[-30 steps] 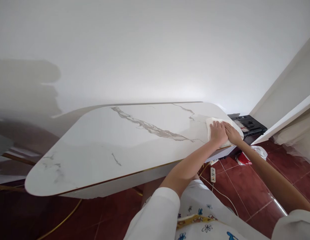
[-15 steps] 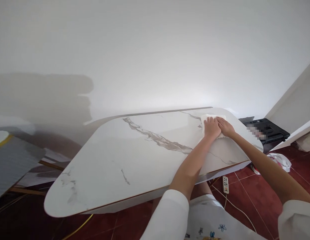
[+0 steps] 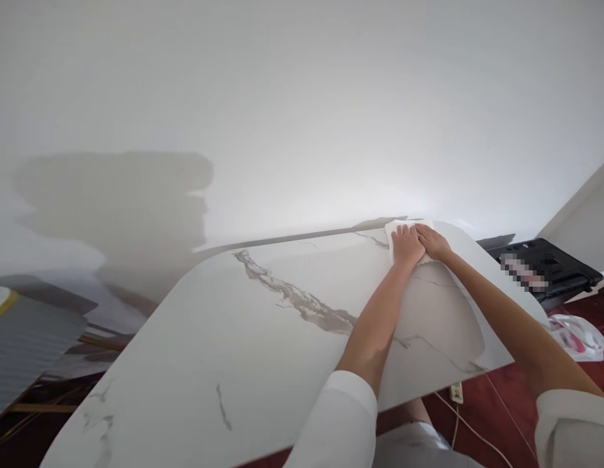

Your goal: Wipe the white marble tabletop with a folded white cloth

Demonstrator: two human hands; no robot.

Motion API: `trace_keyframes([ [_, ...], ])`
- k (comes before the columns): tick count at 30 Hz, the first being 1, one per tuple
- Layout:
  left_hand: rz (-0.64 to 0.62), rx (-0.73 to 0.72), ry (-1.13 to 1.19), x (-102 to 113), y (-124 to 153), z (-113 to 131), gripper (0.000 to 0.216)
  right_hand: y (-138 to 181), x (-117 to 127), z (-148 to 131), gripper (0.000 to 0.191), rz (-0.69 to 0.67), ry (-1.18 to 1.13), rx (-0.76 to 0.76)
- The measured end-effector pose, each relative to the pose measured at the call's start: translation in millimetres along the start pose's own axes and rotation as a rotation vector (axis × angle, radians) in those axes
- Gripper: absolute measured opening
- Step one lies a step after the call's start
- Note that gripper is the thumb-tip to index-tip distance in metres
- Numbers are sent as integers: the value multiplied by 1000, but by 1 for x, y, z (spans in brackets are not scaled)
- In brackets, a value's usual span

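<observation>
Both hands lie side by side on a small white folded cloth [image 3: 397, 227] at the far edge of a white marble-patterned tabletop with grey veins and a rounded outline [image 3: 282, 338], close to the plain white wall [image 3: 302, 97]. The left hand [image 3: 406, 246] rests flat on the cloth, palm down with the fingers extended rather than clenched. The right hand [image 3: 432, 240] touches it on the right side, also spread and pressing on the cloth without gripping it. Both forearms reach across the tabletop from white sleeves. To the right, beyond the table's end, sits a black flat case [image 3: 550, 266]. A crumpled clear plastic bag with red contents [image 3: 577, 337] lies on the dark red tiled floor [image 3: 501, 403], and a white power strip [image 3: 456, 392] shows just under the table's near edge.
</observation>
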State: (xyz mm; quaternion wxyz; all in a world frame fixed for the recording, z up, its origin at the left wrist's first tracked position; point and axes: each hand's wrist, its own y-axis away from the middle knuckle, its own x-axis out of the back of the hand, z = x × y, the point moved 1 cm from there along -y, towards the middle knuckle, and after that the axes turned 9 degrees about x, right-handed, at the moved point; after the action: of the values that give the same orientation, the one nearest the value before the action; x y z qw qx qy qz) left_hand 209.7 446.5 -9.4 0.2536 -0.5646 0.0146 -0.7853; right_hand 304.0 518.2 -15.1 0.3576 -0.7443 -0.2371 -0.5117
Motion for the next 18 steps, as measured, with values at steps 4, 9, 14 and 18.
trace_keyframes([
  [4,10,2,-4,-4,-20,-9,40,-23,-5,2,50,5,22,5],
  [9,13,19,0,-2,-38,-25,40,-48,-11,-4,50,-29,36,7],
  [14,3,42,-9,0,-43,-35,39,-59,-18,-7,47,11,-2,36],
  [18,-7,44,-23,1,-41,-34,40,-57,-19,-6,47,9,-15,89],
])
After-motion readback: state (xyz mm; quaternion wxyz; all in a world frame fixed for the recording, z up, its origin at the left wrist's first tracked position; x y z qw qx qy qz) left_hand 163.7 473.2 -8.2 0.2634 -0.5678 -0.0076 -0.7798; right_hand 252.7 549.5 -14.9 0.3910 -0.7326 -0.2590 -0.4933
